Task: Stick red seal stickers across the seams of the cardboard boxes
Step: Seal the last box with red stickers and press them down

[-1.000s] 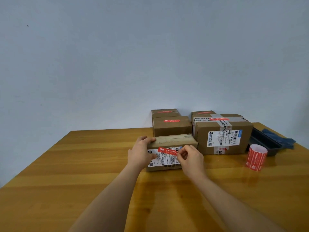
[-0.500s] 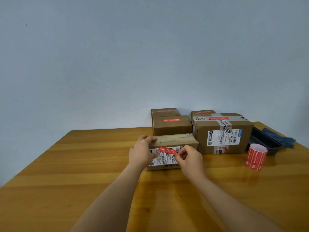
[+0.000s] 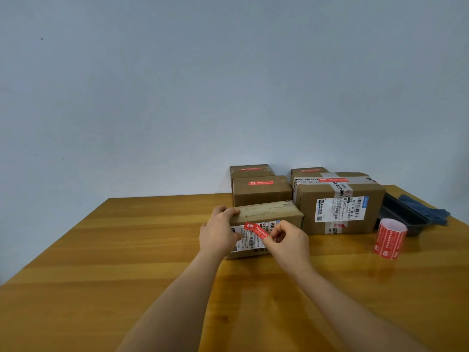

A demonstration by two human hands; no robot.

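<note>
- The sticker (image 3: 255,230) hangs slanted before the near box (image 3: 269,214), pinched at one end by the right hand (image 3: 286,241), so it can be aimed.
- The left hand (image 3: 218,233) grips the box's left end, steadying it.
- Sealed boxes (image 3: 261,190) and the roll (image 3: 389,237) stand aside on the table (image 3: 127,250).

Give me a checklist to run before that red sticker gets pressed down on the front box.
1. Box steadied: ok. The left hand grips the front box at its left end.
2. Sticker in hand: ok. The right hand pinches the sticker at its right end.
3. Sticker level: not ok. It slants down to the right over the box's white label.
4. Sticker across a seam: cannot tell. No seam shows beneath it on the front face.
5. Left end already stuck: cannot tell.
6. More stickers at hand: ok. The roll stands on the table to the right.
</note>
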